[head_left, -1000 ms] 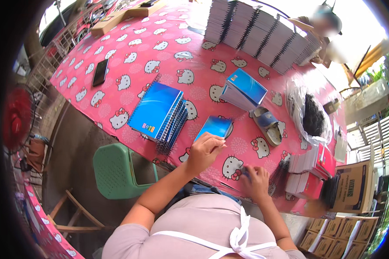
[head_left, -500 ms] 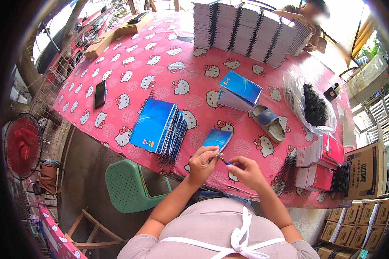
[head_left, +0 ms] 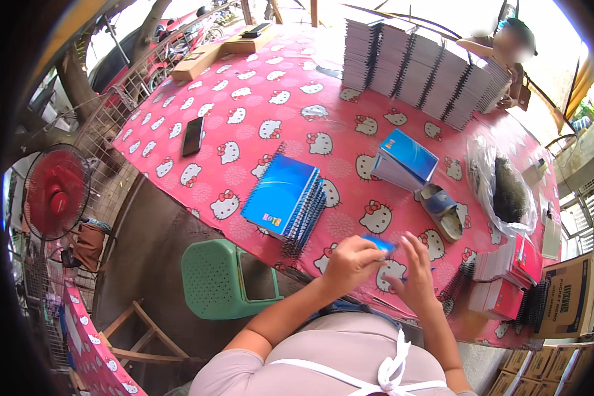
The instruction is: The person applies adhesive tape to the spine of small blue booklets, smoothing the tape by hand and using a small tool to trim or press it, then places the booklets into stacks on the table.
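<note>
A small blue spiral notebook (head_left: pixel 379 243) is pinched in my left hand (head_left: pixel 353 266), tilted and mostly hidden by the fingers. Just to its right is my right hand (head_left: pixel 414 277), fingers raised beside the notebook. Blue bits of a slim blue-handled tool (head_left: pixel 404 278) show on both sides of that hand, so it appears tucked in the palm; its tip is hidden. A stack of blue spiral notebooks (head_left: pixel 280 195) lies left of my hands. Beyond them, another small pile of blue notebooks (head_left: pixel 406 158) sits with its top cover raised.
Right of my hands are a slipper (head_left: pixel 441 212), a plastic bag of black wire coils (head_left: pixel 505 191) and red notebooks (head_left: pixel 501 297). Tall notebook stacks (head_left: pixel 409 72) stand at the back, near another person. A phone (head_left: pixel 193 136) lies left; a green stool (head_left: pixel 211 280) stands below the table edge.
My left hand has lifted the small notebook from the table and tilted it. The right hand has come off the spiral's end, its fingers now raised. The view has shifted left.
</note>
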Demonstrator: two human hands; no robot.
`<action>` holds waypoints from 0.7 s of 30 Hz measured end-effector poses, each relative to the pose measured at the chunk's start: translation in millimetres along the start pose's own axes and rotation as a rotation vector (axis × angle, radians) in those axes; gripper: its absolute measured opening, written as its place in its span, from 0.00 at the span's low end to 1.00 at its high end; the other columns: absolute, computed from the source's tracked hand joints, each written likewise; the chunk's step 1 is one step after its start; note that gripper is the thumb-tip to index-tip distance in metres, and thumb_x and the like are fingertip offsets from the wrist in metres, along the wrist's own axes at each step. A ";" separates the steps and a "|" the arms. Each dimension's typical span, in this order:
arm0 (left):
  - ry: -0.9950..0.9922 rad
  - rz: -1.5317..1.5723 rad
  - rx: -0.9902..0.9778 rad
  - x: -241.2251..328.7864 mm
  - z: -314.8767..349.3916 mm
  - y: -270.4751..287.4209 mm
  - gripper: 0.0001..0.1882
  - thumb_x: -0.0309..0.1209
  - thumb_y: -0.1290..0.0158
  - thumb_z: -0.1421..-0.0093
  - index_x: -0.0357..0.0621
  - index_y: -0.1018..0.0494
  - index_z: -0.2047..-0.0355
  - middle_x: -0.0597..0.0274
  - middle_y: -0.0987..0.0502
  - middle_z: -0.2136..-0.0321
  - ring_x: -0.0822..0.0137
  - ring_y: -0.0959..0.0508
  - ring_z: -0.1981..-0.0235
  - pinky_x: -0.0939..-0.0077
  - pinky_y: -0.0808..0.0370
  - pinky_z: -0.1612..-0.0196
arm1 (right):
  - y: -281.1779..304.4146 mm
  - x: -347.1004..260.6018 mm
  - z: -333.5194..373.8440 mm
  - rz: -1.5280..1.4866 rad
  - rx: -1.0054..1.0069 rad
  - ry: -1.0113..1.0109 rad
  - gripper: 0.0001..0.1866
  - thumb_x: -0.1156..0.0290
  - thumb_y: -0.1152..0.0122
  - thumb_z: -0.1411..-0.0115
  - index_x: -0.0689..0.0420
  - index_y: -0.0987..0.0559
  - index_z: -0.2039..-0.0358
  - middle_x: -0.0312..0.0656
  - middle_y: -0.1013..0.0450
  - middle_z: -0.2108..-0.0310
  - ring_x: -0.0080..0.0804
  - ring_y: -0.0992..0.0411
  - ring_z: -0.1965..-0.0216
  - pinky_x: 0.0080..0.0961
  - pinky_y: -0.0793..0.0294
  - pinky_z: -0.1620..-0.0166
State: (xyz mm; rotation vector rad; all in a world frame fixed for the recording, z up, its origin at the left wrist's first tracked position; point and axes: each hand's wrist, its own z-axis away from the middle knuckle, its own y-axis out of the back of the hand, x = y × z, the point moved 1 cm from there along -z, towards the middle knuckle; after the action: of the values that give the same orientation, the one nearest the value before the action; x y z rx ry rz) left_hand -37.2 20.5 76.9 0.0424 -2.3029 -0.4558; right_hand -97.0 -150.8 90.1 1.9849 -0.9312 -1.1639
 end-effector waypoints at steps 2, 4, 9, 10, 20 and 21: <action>0.039 -0.060 0.013 22.0 -3.2 21.1 0.11 0.25 0.35 0.55 0.39 0.21 0.70 0.57 0.22 0.73 0.56 0.23 0.72 0.68 0.25 0.68 | -3.7 -11.8 -30.2 -0.310 -0.155 0.109 0.29 0.82 0.37 0.52 0.56 0.30 0.47 0.51 0.29 0.55 0.48 0.30 0.57 0.36 0.29 0.56; -0.035 -0.029 0.174 42.2 -17.7 58.4 0.09 0.25 0.36 0.51 0.37 0.22 0.70 0.53 0.21 0.71 0.57 0.20 0.69 0.68 0.24 0.65 | -0.1 -28.1 -62.2 -0.426 -0.157 0.219 0.27 0.82 0.37 0.52 0.57 0.29 0.48 0.50 0.27 0.57 0.46 0.29 0.60 0.34 0.28 0.58; 0.124 0.004 0.914 -10.2 2.7 139.3 0.34 0.54 0.65 0.33 0.34 0.34 0.45 0.51 0.28 0.50 0.62 0.28 0.49 0.62 0.35 0.44 | 4.5 -80.7 -148.6 -1.143 0.223 0.029 0.17 0.77 0.36 0.45 0.62 0.26 0.54 0.41 0.29 0.54 0.25 0.30 0.58 0.19 0.29 0.56; 0.246 0.036 0.922 -24.0 1.0 145.5 0.38 0.58 0.72 0.34 0.34 0.35 0.44 0.51 0.30 0.48 0.61 0.30 0.46 0.61 0.38 0.41 | -9.3 -90.5 -165.3 -1.177 0.234 -0.032 0.18 0.76 0.36 0.45 0.62 0.26 0.54 0.41 0.29 0.55 0.25 0.30 0.57 0.20 0.29 0.55; 0.282 0.007 1.020 -68.5 -2.8 110.7 0.26 0.49 0.63 0.31 0.37 0.29 0.65 0.49 0.22 0.63 0.64 0.24 0.63 0.68 0.28 0.54 | -137.7 -47.3 -193.9 -0.805 0.178 0.036 0.18 0.63 0.45 0.40 0.63 0.29 0.55 0.48 0.33 0.58 0.39 0.34 0.53 0.31 0.36 0.48; 0.323 -0.016 1.021 -70.6 -1.8 113.5 0.25 0.49 0.63 0.31 0.37 0.31 0.62 0.49 0.22 0.63 0.64 0.24 0.64 0.69 0.28 0.55 | -135.8 -50.9 -192.6 -0.766 0.217 0.043 0.19 0.62 0.45 0.39 0.63 0.30 0.54 0.48 0.34 0.57 0.39 0.35 0.52 0.31 0.38 0.47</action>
State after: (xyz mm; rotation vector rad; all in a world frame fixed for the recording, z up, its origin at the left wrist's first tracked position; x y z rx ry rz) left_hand 25.9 138.0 67.3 0.5822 -1.9803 0.7022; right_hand 92.5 -2.1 79.7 2.6419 -0.2575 -1.4412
